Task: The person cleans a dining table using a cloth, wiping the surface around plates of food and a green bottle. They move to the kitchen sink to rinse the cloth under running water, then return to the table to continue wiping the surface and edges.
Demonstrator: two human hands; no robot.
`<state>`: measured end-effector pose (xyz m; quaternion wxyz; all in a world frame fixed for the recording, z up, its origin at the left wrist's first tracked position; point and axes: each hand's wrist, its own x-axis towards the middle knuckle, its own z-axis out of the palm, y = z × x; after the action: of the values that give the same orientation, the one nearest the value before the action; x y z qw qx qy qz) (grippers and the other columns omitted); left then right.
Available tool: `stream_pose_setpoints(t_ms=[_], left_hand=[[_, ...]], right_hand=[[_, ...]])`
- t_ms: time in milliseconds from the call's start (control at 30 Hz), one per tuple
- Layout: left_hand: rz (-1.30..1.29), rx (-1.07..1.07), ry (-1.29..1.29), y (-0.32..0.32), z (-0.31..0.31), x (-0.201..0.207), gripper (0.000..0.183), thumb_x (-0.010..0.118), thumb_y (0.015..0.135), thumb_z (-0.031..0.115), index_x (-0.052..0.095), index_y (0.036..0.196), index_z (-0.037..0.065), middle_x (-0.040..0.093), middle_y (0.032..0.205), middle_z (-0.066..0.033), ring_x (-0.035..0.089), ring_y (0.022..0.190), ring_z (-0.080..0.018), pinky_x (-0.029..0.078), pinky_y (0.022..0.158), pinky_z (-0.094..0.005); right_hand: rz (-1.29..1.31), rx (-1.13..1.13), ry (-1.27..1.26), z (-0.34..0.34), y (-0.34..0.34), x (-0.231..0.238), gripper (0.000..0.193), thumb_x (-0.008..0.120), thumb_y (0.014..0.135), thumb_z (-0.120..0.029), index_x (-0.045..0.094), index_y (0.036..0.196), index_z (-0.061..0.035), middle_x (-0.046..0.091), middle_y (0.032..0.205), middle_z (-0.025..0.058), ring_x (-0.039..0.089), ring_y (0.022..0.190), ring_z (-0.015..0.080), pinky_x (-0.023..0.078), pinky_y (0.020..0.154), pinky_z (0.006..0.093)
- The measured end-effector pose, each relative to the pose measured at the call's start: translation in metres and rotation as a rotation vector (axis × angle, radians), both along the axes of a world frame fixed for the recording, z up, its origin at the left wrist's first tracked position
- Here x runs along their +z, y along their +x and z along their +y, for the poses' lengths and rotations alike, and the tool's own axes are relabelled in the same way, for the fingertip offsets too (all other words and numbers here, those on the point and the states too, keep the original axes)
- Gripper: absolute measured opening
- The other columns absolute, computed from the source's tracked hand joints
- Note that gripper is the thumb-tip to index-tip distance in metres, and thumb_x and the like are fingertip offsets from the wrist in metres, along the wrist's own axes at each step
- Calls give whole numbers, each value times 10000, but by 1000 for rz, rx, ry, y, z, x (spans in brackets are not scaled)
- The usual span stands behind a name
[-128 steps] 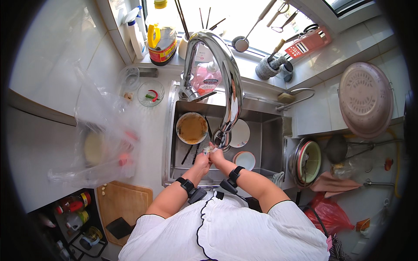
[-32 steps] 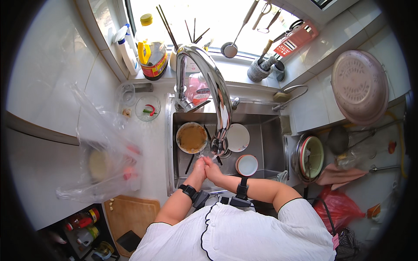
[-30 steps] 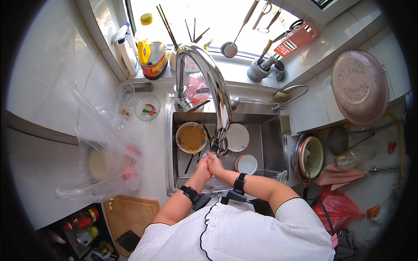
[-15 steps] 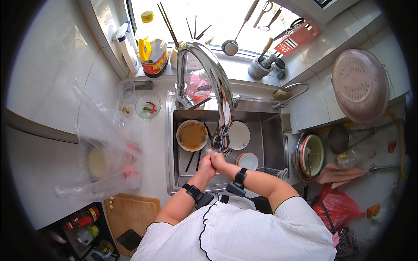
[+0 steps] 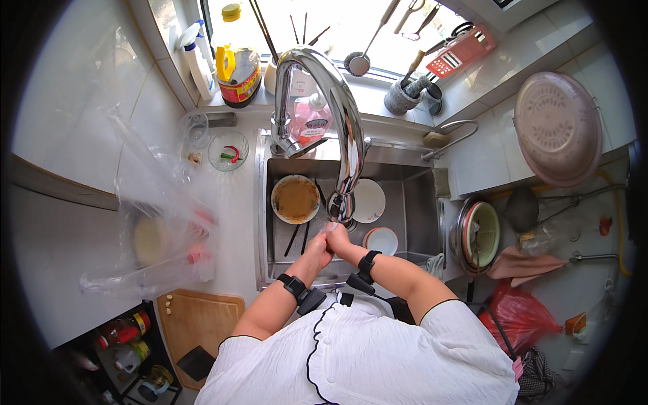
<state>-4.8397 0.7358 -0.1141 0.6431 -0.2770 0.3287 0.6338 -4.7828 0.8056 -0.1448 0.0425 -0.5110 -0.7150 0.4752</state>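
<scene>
Beneath the mouth of the curved chrome faucet [image 5: 345, 206], my two hands meet over the sink, with a blur of water at the fingers. My left hand [image 5: 318, 250] presses against my right hand [image 5: 337, 237]; the fingers of both look curled. Whatever may lie between them is hidden. A bowl with a brown-stained inside [image 5: 295, 199] sits in the sink to the left. Dark chopsticks [image 5: 291, 239] lie below that bowl. Right of the faucet are a white plate [image 5: 370, 201] and, nearer me, a small white bowl with an orange rim [image 5: 381, 241].
Steel walls surround the sink basin [image 5: 420, 202]. Behind the faucet stands a pink soap bottle [image 5: 311, 121]. A glass bowl with chillies [image 5: 228, 150] rests on the left counter, near clear plastic bags [image 5: 169, 229]. Stacked basins [image 5: 483, 236] are at the right. A cutting board [image 5: 199, 324] lies lower left.
The view has shifted slightly, so the whole scene sits a little higher. My hands stay together under the faucet, their fingers only slightly changed in position.
</scene>
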Motion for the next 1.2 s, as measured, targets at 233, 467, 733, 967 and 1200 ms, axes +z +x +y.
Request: stream_pose_setpoints(t_ms=[233, 467, 733, 967, 1200], left_hand=[[287, -158, -282, -16, -4, 17, 283, 320, 1008, 318, 479, 1188, 169, 569, 1113, -54, 577, 949, -234, 445, 857, -532], [701, -203, -344, -5, 11, -35, 266, 355, 992, 312, 508, 1128, 142, 579, 1019, -63, 586, 810, -210, 489, 664, -451], [948, -305, -320, -5, 18, -16, 277, 471, 955, 220, 584, 851, -10, 599, 752, -76, 535, 647, -149, 443, 598, -328], [673, 137, -37, -24, 2, -21, 98, 553, 911, 125, 578, 954, 40, 594, 807, -28, 562, 663, -143, 465, 574, -310], [-2, 162, 282, -30, -15, -66, 238, 467, 948, 219, 544, 1076, 33, 615, 1049, -149, 608, 933, -279, 500, 838, -434]], right_hand=[[24, -68, -717, 25, -1, 74, 267, 623, 878, -247, 504, 991, -36, 541, 912, 69, 598, 856, 222, 577, 642, 427], [76, -229, -679, 42, 35, 74, 265, 657, 811, -28, 475, 1004, -19, 545, 915, 92, 615, 828, 217, 603, 659, 439], [201, -446, -767, 35, 57, 51, 114, 581, 887, -82, 554, 984, -29, 606, 882, 63, 619, 764, 183, 597, 685, 387], [175, -432, -717, 15, 8, 47, 96, 528, 893, -143, 547, 968, -85, 596, 890, 51, 598, 786, 161, 492, 542, 310], [188, 62, 217, -43, -33, 10, 239, 557, 803, -150, 546, 1002, -19, 622, 899, 205, 605, 854, 423, 477, 721, 476]])
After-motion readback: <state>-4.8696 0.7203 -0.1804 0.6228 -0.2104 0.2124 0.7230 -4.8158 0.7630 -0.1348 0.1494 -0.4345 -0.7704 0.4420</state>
